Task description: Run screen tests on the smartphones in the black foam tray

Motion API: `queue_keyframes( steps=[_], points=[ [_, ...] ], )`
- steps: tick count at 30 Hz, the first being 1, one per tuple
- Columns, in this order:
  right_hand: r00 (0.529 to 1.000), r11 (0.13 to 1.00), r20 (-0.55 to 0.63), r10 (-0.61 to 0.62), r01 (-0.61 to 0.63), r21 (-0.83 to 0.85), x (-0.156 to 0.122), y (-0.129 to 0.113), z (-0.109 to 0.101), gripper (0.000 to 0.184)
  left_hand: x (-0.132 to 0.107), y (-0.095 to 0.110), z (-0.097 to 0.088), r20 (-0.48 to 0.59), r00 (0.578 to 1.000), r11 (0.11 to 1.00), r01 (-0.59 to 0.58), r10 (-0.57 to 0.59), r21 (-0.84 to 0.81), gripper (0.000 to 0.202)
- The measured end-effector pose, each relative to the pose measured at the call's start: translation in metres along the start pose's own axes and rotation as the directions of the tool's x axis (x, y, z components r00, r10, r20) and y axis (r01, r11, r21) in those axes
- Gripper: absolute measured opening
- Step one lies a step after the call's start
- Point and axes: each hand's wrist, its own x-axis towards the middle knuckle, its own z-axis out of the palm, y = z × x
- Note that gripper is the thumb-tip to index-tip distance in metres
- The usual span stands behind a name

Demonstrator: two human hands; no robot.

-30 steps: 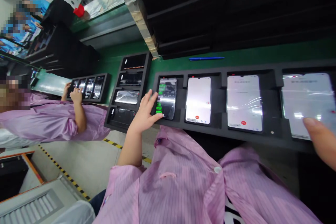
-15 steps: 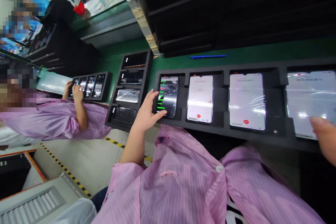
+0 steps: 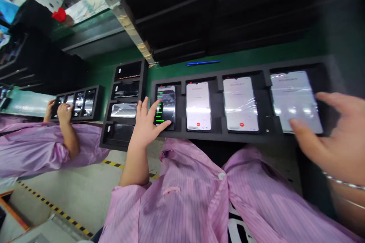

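Note:
A black foam tray (image 3: 218,135) holds a row of smartphones in front of me. My left hand (image 3: 146,123) is spread over the tray's left end, its thumb and index finger at the leftmost phone (image 3: 168,102), which shows green text lines on a dark screen. To the right, two phones (image 3: 198,106) (image 3: 241,102) have white call screens with red hang-up buttons. My right hand (image 3: 338,133), with a bracelet at its wrist, is over the rightmost phone (image 3: 296,98). Its thumb lies over the lower screen and a finger reaches the right edge, thumb and finger apart.
A second black tray (image 3: 105,140) with dark-screened phones stands crosswise on the left. Beyond it, a co-worker's hands (image 3: 65,112) are at another phone tray (image 3: 98,102). A blue pen (image 3: 203,63) lies behind my tray. Stacked black trays (image 3: 182,19) rise at the back, beside a metal post (image 3: 125,19).
The view has shifted right, so more of my right hand and the rightmost phone show. My right hand's finger now reaches that phone's right edge. My left hand stays spread at the leftmost phone.

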Motion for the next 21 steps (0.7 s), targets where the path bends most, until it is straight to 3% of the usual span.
queue_keyframes(
  steps=[3,6,9,12,15,18,21],
  points=[
    [0.986,0.979,0.105,-0.133,0.114,0.167,0.006,-0.034,-0.006,0.057,-0.005,0.031,0.004,-0.124,0.974,0.982,-0.189,0.19,0.017,0.087],
    [0.961,0.949,0.166,-0.223,0.175,0.261,0.004,-0.055,-0.001,0.038,-0.011,0.071,0.013,-0.134,0.91,0.919,-0.395,0.392,0.011,0.064],
    [0.953,0.951,0.213,-0.218,0.158,0.266,0.001,-0.058,0.006,0.03,-0.012,0.096,0.027,-0.151,0.897,0.909,-0.417,0.416,0.029,0.046],
    [0.946,0.957,0.243,-0.212,0.151,0.249,0.002,-0.051,0.001,0.029,-0.01,0.1,0.042,-0.111,0.923,0.93,-0.366,0.368,0.039,0.045],
    [0.989,0.971,0.086,-0.123,0.102,0.217,0.006,-0.036,-0.016,0.022,-0.006,0.096,0.051,-0.084,0.932,0.936,-0.347,0.352,0.062,0.049],
    [0.998,0.991,-0.069,-0.01,0.019,0.132,0.007,-0.019,-0.032,0.015,-0.002,0.095,0.055,-0.098,0.929,0.934,-0.351,0.356,0.06,0.051],
    [0.999,0.997,-0.028,0.031,-0.029,0.071,0.004,-0.005,-0.036,0.011,0.001,0.096,0.053,-0.117,0.924,0.931,-0.362,0.364,0.04,0.049]
  ],
)
